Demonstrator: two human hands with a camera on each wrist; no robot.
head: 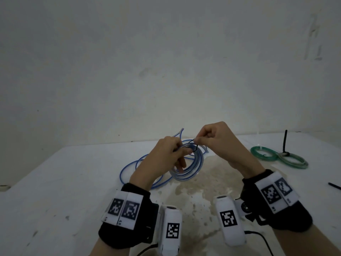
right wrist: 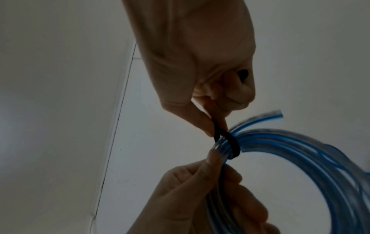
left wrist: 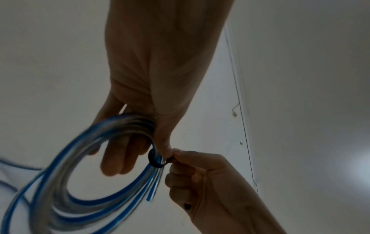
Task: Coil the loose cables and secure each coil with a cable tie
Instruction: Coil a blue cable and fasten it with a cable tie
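A coil of blue and clear cable [head: 191, 167] hangs above the white table, its loose tail [head: 129, 167] trailing on the surface to the left. My left hand [head: 166, 156] grips the top of the blue coil [left wrist: 80, 182], thumb and fingers round the bundled strands. A black cable tie [head: 195, 146] loops round the bundle right beside that grip. My right hand [head: 212, 141] pinches the black tie [right wrist: 224, 137] between thumb and forefinger just above the coil [right wrist: 300, 158]. In the left wrist view the tie [left wrist: 155, 159] shows as a small dark ring round the strands.
At the right of the table lies a green coil [head: 263, 154] joined to a grey-green coil [head: 293, 160], with a black tie [head: 285, 141] standing up from where they meet. Another black tie [head: 334, 186] lies near the right edge. A wall stands behind the stained table [head: 203, 191].
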